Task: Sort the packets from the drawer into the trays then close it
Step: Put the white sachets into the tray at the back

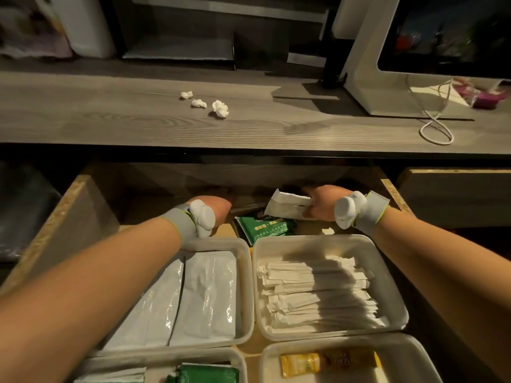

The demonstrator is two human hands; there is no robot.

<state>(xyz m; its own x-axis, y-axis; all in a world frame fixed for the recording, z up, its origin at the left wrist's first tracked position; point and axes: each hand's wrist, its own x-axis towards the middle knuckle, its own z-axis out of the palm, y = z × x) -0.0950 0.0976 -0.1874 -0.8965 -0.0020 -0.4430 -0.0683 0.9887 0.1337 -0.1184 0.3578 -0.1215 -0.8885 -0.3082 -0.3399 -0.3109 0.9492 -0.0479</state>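
The wooden drawer (69, 217) stands open below the desk. My right hand (318, 204) is at its back, shut on a white packet (287, 207). My left hand (218, 207) reaches into the dark back of the drawer; its fingers are hidden. Loose green packets (265, 228) lie between the hands. Four clear trays fill the front: one (246, 272) with large white pouches, one (387, 272) with several thin white sachets, one (237, 357) with green packets, one (414, 352) with yellow sachets.
The grey desk top (110, 117) above the drawer carries three crumpled tissues (206, 103), a white monitor stand (370, 87) and a looped white cable (437, 128). A scrap of white paper (328, 231) lies on the drawer floor.
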